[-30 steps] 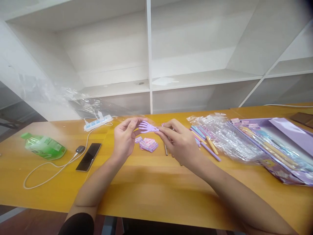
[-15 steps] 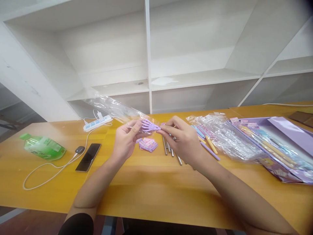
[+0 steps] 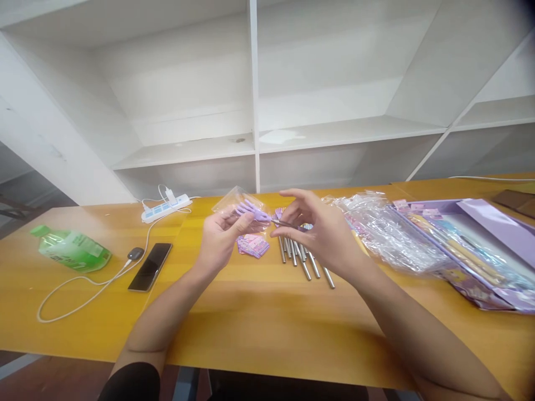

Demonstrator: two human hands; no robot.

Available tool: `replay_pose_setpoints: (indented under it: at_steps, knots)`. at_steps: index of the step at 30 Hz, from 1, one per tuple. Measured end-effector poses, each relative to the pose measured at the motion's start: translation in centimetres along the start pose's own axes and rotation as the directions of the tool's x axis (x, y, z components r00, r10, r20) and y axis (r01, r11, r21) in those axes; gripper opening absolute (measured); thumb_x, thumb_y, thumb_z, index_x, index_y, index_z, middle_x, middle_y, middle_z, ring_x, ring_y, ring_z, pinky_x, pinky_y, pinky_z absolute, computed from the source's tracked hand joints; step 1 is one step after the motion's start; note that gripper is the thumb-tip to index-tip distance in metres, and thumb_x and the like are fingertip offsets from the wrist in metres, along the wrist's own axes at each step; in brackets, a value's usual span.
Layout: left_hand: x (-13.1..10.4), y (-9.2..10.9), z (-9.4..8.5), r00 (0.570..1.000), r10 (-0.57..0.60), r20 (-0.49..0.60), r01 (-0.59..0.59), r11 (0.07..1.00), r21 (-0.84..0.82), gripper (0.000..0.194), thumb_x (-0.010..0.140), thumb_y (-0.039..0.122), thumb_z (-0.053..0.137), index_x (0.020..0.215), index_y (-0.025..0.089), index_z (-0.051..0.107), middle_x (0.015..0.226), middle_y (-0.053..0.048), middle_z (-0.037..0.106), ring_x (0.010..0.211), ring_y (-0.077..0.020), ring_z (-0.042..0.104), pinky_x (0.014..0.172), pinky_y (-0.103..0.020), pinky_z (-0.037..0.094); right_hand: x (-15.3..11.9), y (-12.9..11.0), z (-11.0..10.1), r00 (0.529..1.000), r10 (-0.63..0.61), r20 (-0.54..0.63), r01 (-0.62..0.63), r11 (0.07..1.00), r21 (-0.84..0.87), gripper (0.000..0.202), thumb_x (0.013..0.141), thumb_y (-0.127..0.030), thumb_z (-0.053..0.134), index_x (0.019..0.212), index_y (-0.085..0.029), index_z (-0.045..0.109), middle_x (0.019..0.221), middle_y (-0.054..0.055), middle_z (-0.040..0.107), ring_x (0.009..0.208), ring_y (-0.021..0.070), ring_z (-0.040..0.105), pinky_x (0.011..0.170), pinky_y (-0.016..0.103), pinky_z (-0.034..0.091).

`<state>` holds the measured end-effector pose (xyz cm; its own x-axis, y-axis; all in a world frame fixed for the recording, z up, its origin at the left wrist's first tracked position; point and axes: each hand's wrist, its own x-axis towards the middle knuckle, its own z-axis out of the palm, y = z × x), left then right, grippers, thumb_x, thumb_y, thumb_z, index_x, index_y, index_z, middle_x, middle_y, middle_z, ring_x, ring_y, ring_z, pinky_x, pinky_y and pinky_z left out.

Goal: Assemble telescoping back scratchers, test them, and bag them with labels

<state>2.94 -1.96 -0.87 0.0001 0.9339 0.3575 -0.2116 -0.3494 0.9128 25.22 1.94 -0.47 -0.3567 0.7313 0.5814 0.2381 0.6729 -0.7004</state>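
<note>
A small purple toy hand on a thin metal stick sits partly inside a little clear bag, up above the tabletop. The left hand pinches the bag and toy with its fingers. The right hand pinches the stick's end. Metal sticks lie just below, pink cards nearby
</note>
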Motion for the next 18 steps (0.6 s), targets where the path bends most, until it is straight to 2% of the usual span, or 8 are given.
replay_pose_setpoints:
  at_steps: [4,6,10,15,18]
  knots:
    - [0.8,1.1,-1.1,0.982,0.132,-0.137,-0.139,0.989,-0.043,0.024,0.092,0.038,0.086,0.096,0.015,0.082,0.099,-0.01,0.084,0.091,-0.0242,0.083,0.084,-0.035,0.071,0.6,-0.3,-2.1,0.971,0.101,0.215,-0.073,0.989,-0.131,0.033,0.099,-0.054,0.072,0.116,-0.026,0.075,0.106,0.004,0.079,0.09,0.0188,0.074,0.076,0.034,0.059]
    - [1.1,1.7,-1.6,0.976,0.153,-0.157,-0.162,0.986,-0.048,0.025,0.091,0.038,0.087,0.098,0.016,0.081,0.1,-0.009,0.084,0.091,-0.0235,0.083,0.086,-0.035,0.071,0.7,-0.4,-2.8,0.967,0.097,0.234,-0.058,0.984,-0.169,0.025,0.104,-0.049,0.066,0.107,-0.027,0.078,0.105,0.003,0.08,0.09,0.0174,0.074,0.076,0.033,0.058]
    - [1.3,2.0,-2.0,0.981,0.122,-0.153,-0.13,0.991,-0.044,0.03,0.089,0.041,0.088,0.102,0.015,0.08,0.102,-0.01,0.083,0.091,-0.0246,0.083,0.088,-0.038,0.071,0.7,-0.6,-2.8,0.992,-0.056,0.112,0.081,0.97,-0.23,0.015,0.103,-0.039,0.071,0.104,-0.029,0.082,0.099,0.002,0.075,0.084,0.0146,0.068,0.07,0.03,0.053]
    - [1.0,0.6,-1.1,0.998,0.029,-0.063,-0.032,0.999,-0.039,0.033,0.091,0.044,0.086,0.096,0.012,0.081,0.099,-0.014,0.083,0.094,-0.029,0.083,0.088,-0.041,0.07,0.2,-0.8,-1.2,0.98,-0.196,-0.025,0.182,0.946,-0.268,0.005,0.098,-0.029,0.078,0.102,-0.025,0.078,0.09,0.001,0.072,0.076,0.013,0.065,0.065,0.027,0.052]
    - [0.8,-0.5,-0.5,0.999,-0.017,-0.027,0.015,0.999,-0.049,0.031,0.091,0.043,0.086,0.097,0.013,0.081,0.101,-0.014,0.083,0.095,-0.0297,0.083,0.089,-0.043,0.07,-0.2,-0.6,-0.3,0.963,-0.24,-0.12,0.206,0.949,-0.238,0.017,0.095,-0.032,0.082,0.096,-0.022,0.068,0.087,0.001,0.074,0.074,0.0132,0.068,0.063,0.025,0.054]
